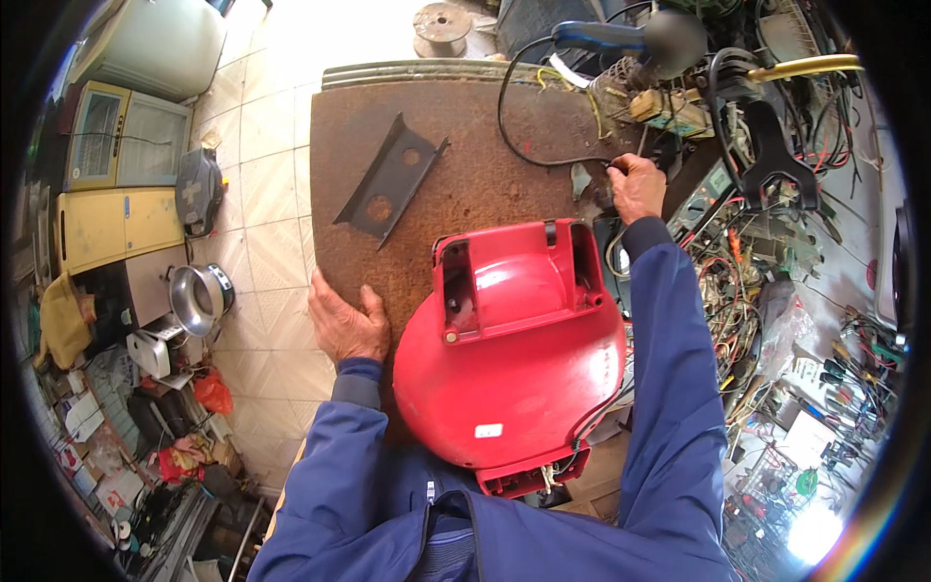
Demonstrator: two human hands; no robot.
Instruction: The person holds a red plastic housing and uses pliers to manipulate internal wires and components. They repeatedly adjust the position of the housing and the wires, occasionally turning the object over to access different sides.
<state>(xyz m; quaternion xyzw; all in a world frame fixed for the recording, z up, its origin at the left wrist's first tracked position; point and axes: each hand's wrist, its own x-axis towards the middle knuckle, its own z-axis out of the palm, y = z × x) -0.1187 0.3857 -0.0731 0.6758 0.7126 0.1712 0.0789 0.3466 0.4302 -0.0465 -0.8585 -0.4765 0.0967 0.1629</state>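
Note:
A large red plastic housing [514, 359] lies on the rust-brown work table [465, 136], close to my body. Open slots show at its far end, and loose wires hang from its near end. My left hand [347, 322] rests open on the table's left edge, fingers spread, beside the housing. Beyond the housing, my right hand [638, 187] pinches a black cable [514, 126]. That cable loops up to a blue-handled tool [596, 37], whose round end is blurred. A dark metal bracket [393, 179] with two holes lies at the table's far left.
Tangled wires [718, 320] and hand tools crowd the right side. A yellow-handled item [805, 68] and a black forked stand [776, 160] are at the back right. A wooden spool [441, 29] stands beyond the table. On the tiled floor to the left is a metal bowl [194, 301].

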